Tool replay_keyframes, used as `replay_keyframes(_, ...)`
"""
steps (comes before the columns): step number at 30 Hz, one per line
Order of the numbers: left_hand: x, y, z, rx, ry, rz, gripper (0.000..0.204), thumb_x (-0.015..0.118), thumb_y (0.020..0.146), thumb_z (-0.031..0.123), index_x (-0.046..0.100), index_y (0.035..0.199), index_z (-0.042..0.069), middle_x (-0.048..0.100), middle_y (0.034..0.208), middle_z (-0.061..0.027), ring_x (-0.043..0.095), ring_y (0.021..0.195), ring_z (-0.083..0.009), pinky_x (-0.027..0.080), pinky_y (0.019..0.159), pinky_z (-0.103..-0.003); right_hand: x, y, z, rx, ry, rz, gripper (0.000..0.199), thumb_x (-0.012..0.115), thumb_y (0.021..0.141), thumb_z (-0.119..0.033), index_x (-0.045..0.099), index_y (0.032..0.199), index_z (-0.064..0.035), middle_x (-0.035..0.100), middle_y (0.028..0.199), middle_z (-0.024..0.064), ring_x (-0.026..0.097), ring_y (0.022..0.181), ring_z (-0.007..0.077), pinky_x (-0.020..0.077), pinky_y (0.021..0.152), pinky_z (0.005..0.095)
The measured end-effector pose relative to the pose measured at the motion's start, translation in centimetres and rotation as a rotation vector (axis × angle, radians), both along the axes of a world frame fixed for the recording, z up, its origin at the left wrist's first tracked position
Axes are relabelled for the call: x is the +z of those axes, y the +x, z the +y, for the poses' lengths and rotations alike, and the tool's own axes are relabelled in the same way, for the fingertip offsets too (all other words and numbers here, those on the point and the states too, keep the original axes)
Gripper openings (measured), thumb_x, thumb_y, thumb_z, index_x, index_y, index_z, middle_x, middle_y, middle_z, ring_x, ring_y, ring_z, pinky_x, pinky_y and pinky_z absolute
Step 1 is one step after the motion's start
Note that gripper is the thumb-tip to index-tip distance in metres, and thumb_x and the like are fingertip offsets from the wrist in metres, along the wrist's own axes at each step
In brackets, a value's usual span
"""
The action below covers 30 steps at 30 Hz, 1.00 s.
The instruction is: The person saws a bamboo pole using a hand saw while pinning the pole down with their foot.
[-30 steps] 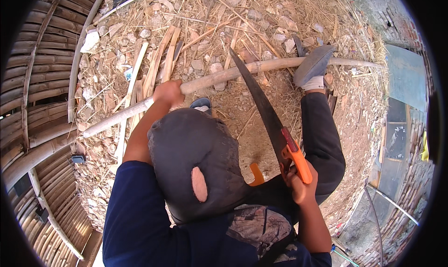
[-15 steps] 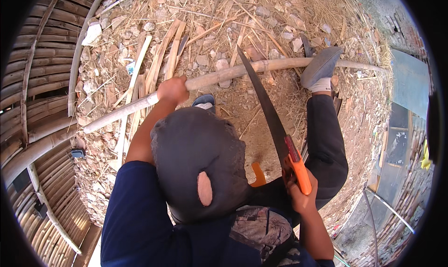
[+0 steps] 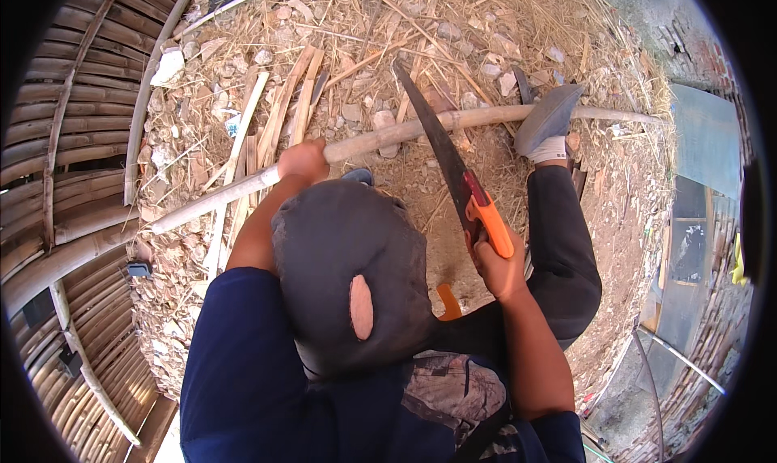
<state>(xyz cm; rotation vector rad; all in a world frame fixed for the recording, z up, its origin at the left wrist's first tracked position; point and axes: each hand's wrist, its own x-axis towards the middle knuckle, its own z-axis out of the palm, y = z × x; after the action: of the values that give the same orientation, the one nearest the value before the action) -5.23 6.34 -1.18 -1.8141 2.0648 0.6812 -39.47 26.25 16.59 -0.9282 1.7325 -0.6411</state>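
Note:
A long pale bamboo pole (image 3: 405,136) lies across in front of me, slightly bowed. Around its left part my left hand (image 3: 303,162) is closed. My right hand (image 3: 498,261) grips the orange handle of a hand saw (image 3: 437,131). The dark blade points away and to the left and crosses the pole near its middle; I cannot tell whether its teeth touch the pole. My right foot in a grey shoe (image 3: 552,121) rests on the right part of the pole. My bent left knee (image 3: 352,269), in torn dark trousers, is just below my left hand.
Split wooden strips (image 3: 290,99) lie on the ground beyond my left hand, among stones and straw. A slatted bamboo wall (image 3: 89,147) stands at the left. An orange curved piece (image 3: 448,301) shows beside my thigh. Panels (image 3: 706,139) lean at the right.
My right hand has pushed the saw forward and to the left, so its blade reaches farther past the pole. My left hand stays on the pole.

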Motion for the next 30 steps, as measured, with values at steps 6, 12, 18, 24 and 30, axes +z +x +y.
replay_keyframes(6, 0.1, 0.4, -0.4, 0.025, -0.041, 0.021, 0.033, 0.069, 0.086, 0.023, 0.066, 0.116, 0.011, 0.074, 0.115, -0.0147, 0.072, 0.109, -0.0344, 0.057, 0.095, -0.046, 5.4, 0.6, 4.0, -0.108, -0.063, -0.177, 0.024, 0.055, 0.093, -0.002, 0.063, 0.114, 0.007, 0.062, 0.094, 0.0034, 0.057, 0.085, 0.0112, 0.0493, 0.079, 0.028)
replay_keyframes(12, -0.4, 0.1, -0.2, -0.01, 0.022, -0.003, 0.033, 0.065, 0.087, 0.021, 0.065, 0.119, 0.011, 0.067, 0.128, -0.0147, 0.072, 0.11, -0.0349, 0.058, 0.094, -0.047, -1.4, 1.0, 0.2, 0.058, -0.052, 0.022, 0.006, 0.058, 0.087, 0.001, 0.058, 0.093, 0.0023, 0.057, 0.082, 0.0047, 0.054, 0.076, 0.0119, 0.0478, 0.072, 0.0296)
replay_keyframes(18, 0.2, 0.4, -0.9, 0.001, 0.013, -0.009, 0.031, 0.063, 0.088, 0.02, 0.065, 0.118, 0.011, 0.07, 0.123, -0.014, 0.071, 0.111, -0.0341, 0.058, 0.094, -0.046, 3.7, 0.8, 3.9, -0.091, -0.062, -0.137, 0.025, 0.057, 0.093, -0.002, 0.063, 0.116, 0.0059, 0.063, 0.092, 0.004, 0.059, 0.086, 0.01, 0.0502, 0.078, 0.0282)
replay_keyframes(24, 0.5, 0.5, -0.1, 0.014, 0.045, -0.004, 0.031, 0.065, 0.089, 0.022, 0.065, 0.118, 0.011, 0.068, 0.126, -0.0131, 0.071, 0.111, -0.0342, 0.057, 0.094, -0.046, -1.6, 1.0, -0.7, 0.029, 0.012, -0.037, 0.024, 0.057, 0.096, -0.005, 0.064, 0.117, 0.0048, 0.064, 0.095, 0.0041, 0.06, 0.085, 0.0085, 0.0514, 0.078, 0.0283)
replay_keyframes(30, 0.0, -0.1, -0.6, 0.021, 0.009, -0.001, 0.031, 0.065, 0.088, 0.02, 0.066, 0.117, 0.011, 0.07, 0.121, -0.0133, 0.072, 0.11, -0.034, 0.058, 0.094, -0.047, 2.5, 0.5, 4.6, -0.114, -0.051, -0.107, 0.009, 0.057, 0.093, -0.004, 0.061, 0.098, 0.0026, 0.061, 0.087, 0.0031, 0.058, 0.079, 0.0125, 0.0503, 0.074, 0.0303)
